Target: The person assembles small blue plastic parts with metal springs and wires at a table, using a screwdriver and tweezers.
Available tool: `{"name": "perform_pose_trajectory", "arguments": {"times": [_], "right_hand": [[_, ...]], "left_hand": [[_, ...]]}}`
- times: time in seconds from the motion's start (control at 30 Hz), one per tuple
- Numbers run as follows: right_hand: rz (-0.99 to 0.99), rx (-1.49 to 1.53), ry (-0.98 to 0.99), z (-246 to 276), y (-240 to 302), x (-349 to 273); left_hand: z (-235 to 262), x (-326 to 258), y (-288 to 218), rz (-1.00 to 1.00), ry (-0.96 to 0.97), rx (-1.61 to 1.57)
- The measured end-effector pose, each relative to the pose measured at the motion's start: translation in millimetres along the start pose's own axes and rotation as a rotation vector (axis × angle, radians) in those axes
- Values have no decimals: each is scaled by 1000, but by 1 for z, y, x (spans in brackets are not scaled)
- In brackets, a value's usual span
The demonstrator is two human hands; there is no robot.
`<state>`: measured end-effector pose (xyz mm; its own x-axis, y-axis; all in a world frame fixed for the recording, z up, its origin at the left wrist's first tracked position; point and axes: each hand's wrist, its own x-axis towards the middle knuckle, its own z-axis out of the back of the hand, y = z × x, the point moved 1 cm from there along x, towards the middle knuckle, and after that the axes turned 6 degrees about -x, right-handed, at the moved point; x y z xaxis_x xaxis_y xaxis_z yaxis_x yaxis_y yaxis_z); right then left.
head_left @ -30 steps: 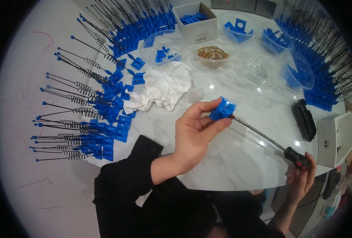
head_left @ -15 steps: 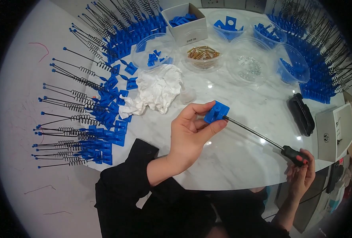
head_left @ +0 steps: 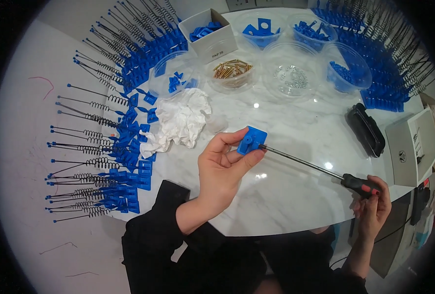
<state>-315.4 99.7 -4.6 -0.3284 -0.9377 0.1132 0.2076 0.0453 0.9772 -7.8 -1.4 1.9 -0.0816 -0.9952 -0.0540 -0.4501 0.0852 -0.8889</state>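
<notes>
My left hand (head_left: 222,166) pinches a small blue plastic bracket (head_left: 253,140) between thumb and fingers, over the middle of the table. A screwdriver (head_left: 305,162) with a long metal shaft meets the bracket's right side at its tip. Its black and red handle is gripped by my right hand (head_left: 374,206), low at the right near the table's edge. The exact seat of the tip is hidden by the bracket and my thumb.
Blue pieces with black springs and rods (head_left: 99,147) crowd the left edge; more (head_left: 384,88) stand at the far right. Crumpled white tissue (head_left: 178,120), a bowl of brass screws (head_left: 232,73), a bowl of washers (head_left: 291,78), a white box (head_left: 217,49) and a black case (head_left: 365,130) lie around.
The whole view has shifted, so the table things sit a little further left. The screwdriver handle has turned slightly in my right hand; the tip stays at the bracket.
</notes>
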Motion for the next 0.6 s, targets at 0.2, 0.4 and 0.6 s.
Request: {"name": "perform_pose_trajectory", "arguments": {"times": [0.2, 0.4, 0.6], "right_hand": [[-45, 105, 102, 13, -13, -4], [-26, 46, 0, -5, 0, -3], [10, 130, -158, -5, 2, 1]], "left_hand": [[-1, 1, 1, -25, 34, 13], [-4, 0, -1, -60, 18, -36], [-6, -3, -2, -60, -11, -26]]}}
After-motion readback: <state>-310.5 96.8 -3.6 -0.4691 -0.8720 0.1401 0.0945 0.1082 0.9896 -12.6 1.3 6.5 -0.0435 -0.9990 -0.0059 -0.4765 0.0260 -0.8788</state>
